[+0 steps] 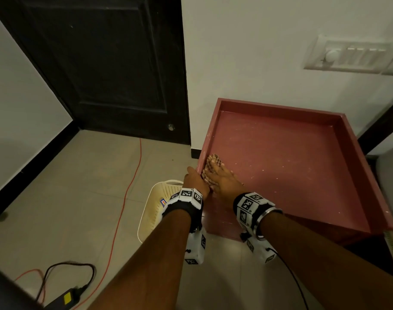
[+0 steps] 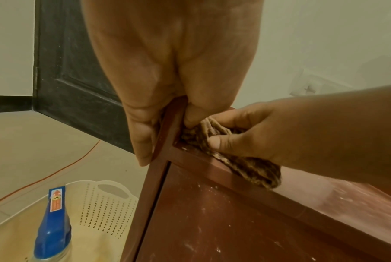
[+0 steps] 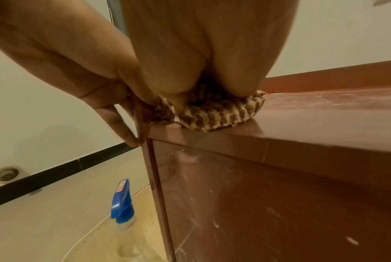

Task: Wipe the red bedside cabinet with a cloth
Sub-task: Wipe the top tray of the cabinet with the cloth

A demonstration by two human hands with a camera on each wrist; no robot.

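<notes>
The red bedside cabinet stands against the white wall, and its sunken top has a raised rim and pale specks. My left hand pinches the left rim at the near-left corner, thumb inside and fingers down the outer side. My right hand grips a brown-and-cream checked cloth and presses it onto the top in that corner. The left wrist view shows the right hand's fingers curled over the bunched cloth. In the right wrist view the cloth bulges over the front rim under the palm.
A cream perforated basket sits on the tiled floor left of the cabinet, holding a blue-capped spray bottle. An orange cable and a black charger lead lie on the floor. Behind are a dark door and a switch panel.
</notes>
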